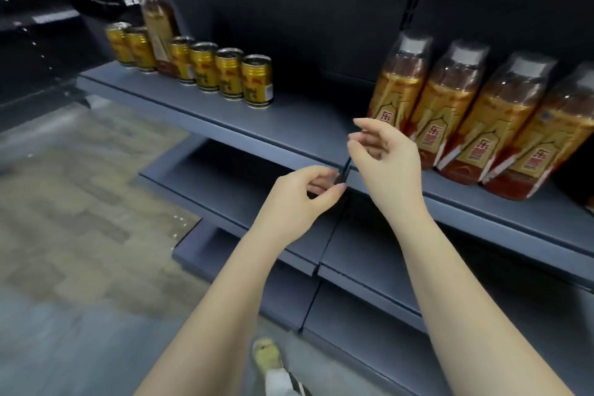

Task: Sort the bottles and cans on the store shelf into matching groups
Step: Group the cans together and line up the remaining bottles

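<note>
On the upper shelf (225,125), at its left end, stand six golden cans (205,67) in a slanting row, with one tall bottle (159,26) standing among them, behind the second and third can; at the right end, well apart from the cans, four bottles (475,119) with golden labels stand side by side, touching each other. Both hands hold nothing; the left hand (299,199) hangs before the shelf's front edge with loosely curled fingers, thumb near the forefinger; the right hand (385,151) is raised just beside the nearest bottle, fingers relaxed and slightly bent. Below, darker shelves (369,254) and a blurred floor (80,202) show.
</note>
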